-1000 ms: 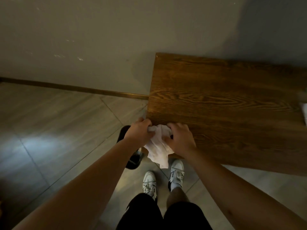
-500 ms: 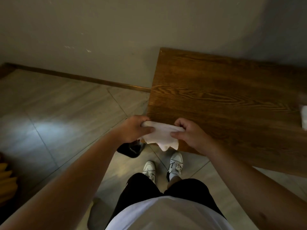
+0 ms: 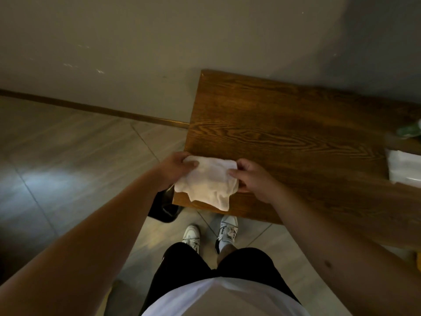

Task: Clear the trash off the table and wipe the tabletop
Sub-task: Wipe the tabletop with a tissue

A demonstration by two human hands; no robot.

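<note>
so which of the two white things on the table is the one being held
The crumpled white cloth at the table's near left corner, gripped by the left hand and right hand. The other, a white stack, lies untouched at the right edge.

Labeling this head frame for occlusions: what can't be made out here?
- Black bin on the floor: mostly hidden by the left forearm and the table corner; contents unseen.
- Green item at the right edge: cut off and blurred, identity unclear.
- White stack at the right edge: cut off, extent unknown.
- Cloth: left hand and right hand cover its ends; grip underneath not visible.
- Table's right end: out of frame.
</note>
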